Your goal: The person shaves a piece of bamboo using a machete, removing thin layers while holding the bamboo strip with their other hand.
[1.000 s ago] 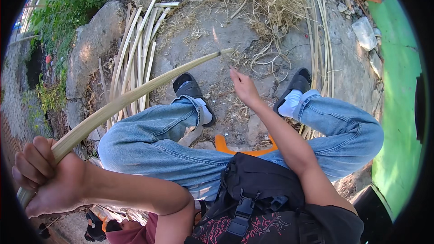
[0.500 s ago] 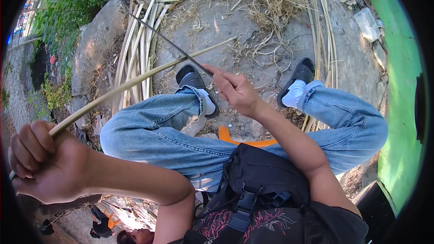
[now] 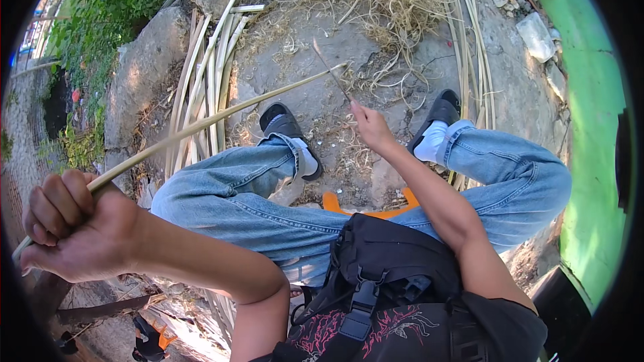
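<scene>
Gripping the long pale strip [image 3: 201, 124] near its lower end, your left hand [image 3: 84, 228] is closed in a fist at the left of the view. The strip slants up and away from you across the middle, its far tip above the ground between your feet. Your right hand [image 3: 371, 127] is closed around the handle end of a thin knife [image 3: 342, 87], whose blade crosses the strip close to that tip; you cannot tell from here how firmly the two touch.

Beneath, the ground [image 3: 516, 94] is grey, rough and cracked, littered with crumbs and curls. A tangled heap of dry shavings [image 3: 396, 0] lies beyond your feet, trailing toward your right sandal [image 3: 443, 107]. Loose strips lie in a left bundle [image 3: 212, 74] beyond your left knee and in a right bundle [image 3: 467, 47] past your right foot. Rugged stone blocks [image 3: 147, 60] border the left side, with leafy green plants [image 3: 114, 0] behind them. On the right runs a bright green painted surface [image 3: 590, 94], patched with sunlight; a clear plastic piece [image 3: 537, 37] sits just beside it. An orange curved edge [image 3: 335, 204] shows between your legs, below the black bag [image 3: 399, 248] at your waist.
</scene>
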